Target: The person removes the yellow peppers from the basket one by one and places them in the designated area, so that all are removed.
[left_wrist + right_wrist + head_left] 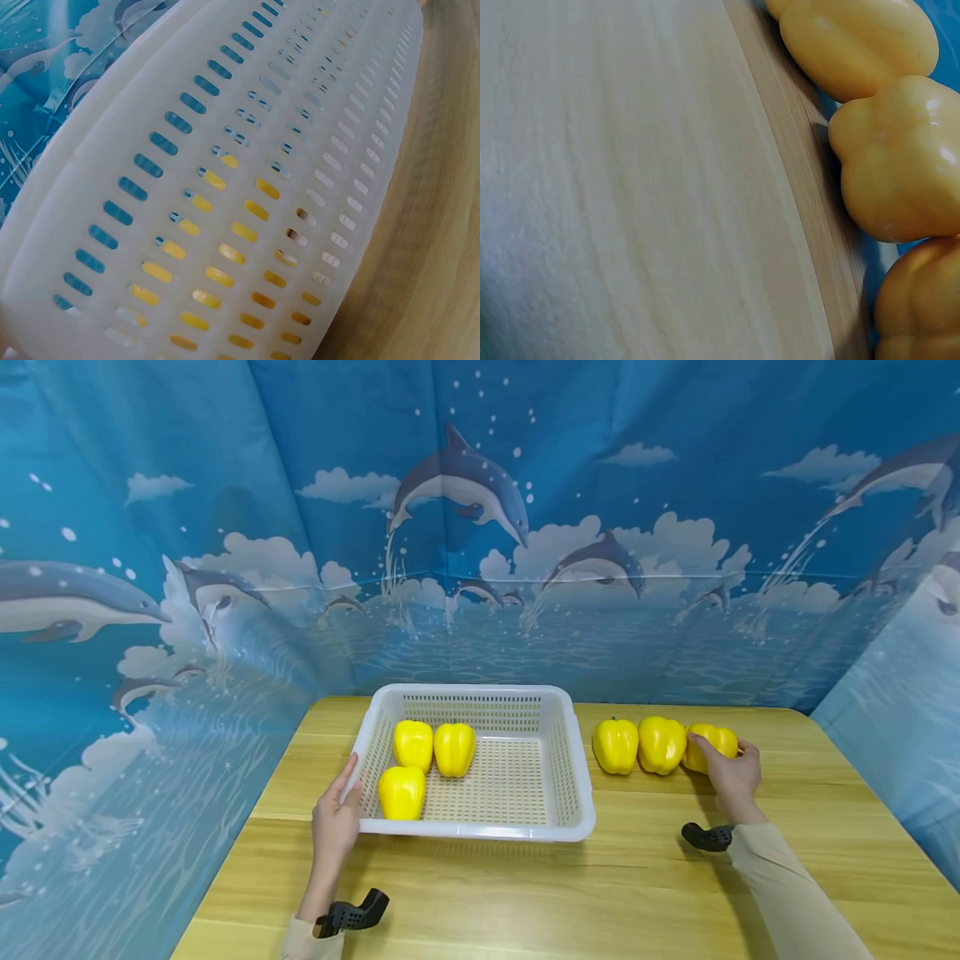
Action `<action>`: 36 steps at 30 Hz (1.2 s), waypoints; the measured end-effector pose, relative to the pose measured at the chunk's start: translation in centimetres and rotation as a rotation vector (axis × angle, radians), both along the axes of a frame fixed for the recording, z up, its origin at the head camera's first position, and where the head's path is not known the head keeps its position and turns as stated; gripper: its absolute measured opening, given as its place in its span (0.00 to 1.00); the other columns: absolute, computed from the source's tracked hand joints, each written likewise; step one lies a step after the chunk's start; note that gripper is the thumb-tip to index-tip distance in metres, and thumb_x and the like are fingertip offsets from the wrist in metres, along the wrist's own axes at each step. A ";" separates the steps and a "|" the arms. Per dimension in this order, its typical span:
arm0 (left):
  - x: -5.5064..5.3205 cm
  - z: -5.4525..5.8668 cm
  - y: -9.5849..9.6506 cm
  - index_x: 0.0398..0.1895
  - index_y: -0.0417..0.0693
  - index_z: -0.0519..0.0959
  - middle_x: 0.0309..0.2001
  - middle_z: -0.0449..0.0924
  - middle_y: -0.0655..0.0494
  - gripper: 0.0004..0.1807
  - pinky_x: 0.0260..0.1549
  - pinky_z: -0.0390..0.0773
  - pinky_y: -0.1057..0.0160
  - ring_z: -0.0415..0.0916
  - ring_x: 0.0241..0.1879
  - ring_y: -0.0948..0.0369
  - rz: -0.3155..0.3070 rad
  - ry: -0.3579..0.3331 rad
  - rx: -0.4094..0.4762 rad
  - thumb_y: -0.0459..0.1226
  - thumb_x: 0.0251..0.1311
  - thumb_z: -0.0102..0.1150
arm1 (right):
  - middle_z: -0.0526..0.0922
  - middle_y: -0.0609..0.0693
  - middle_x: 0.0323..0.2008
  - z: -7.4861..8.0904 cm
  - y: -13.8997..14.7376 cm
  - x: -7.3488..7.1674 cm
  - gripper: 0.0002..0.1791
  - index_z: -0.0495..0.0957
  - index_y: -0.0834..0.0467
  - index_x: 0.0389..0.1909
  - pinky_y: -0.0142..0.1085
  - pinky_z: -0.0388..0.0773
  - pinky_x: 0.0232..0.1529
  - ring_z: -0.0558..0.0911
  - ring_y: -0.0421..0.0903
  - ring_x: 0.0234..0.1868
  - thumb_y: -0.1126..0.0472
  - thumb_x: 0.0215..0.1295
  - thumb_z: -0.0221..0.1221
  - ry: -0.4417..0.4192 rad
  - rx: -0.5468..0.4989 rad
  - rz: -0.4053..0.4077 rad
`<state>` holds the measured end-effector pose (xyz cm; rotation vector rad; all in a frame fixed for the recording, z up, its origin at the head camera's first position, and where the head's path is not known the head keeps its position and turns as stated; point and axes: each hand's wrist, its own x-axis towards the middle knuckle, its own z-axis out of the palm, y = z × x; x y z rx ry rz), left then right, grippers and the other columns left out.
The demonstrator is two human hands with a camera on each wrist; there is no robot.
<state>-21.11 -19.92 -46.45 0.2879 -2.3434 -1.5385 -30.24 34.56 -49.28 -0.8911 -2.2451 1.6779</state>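
A white plastic basket point(468, 832) with slotted walls stands on the table, three yellow bell peppers point(402, 793) in its left half. My left hand point(335, 818) grips its left rim, thumb on the inner side. The slotted wall point(360, 120) fills most of the left wrist view, yellow showing through the slots. To the right of the basket, three more yellow bell peppers point(615, 747) sit in a row. Around the rightmost bell pepper point(722, 741) curl the thumb and fingers of my right hand point(737, 778). Neither hand shows clearly in its wrist view.
The wooden table point(480, 902) runs back to a blue dolphin-printed curtain point(480, 635), which also hangs along both sides. A black wrist mount point(356, 912) sticks out from the left wrist, another black mount point(707, 837) from the right.
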 end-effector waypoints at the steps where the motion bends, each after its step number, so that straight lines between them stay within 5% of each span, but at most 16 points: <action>1: 0.0 0.0 0.0 0.68 0.52 0.67 0.65 0.65 0.49 0.23 0.59 0.60 0.46 0.60 0.65 0.49 0.000 0.001 -0.003 0.34 0.70 0.47 | 0.48 0.64 0.70 0.0 0.0 0.0 0.59 0.40 0.63 0.73 0.50 0.59 0.61 0.57 0.59 0.65 0.34 0.54 0.58 -0.003 0.002 0.004; 36: 0.0 0.0 -0.1 0.68 0.52 0.66 0.67 0.64 0.51 0.24 0.60 0.60 0.47 0.58 0.66 0.50 -0.012 -0.005 0.005 0.34 0.70 0.46 | 0.45 0.70 0.70 0.1 0.4 0.0 0.62 0.36 0.67 0.73 0.56 0.55 0.62 0.52 0.66 0.66 0.27 0.55 0.49 -0.116 0.095 0.104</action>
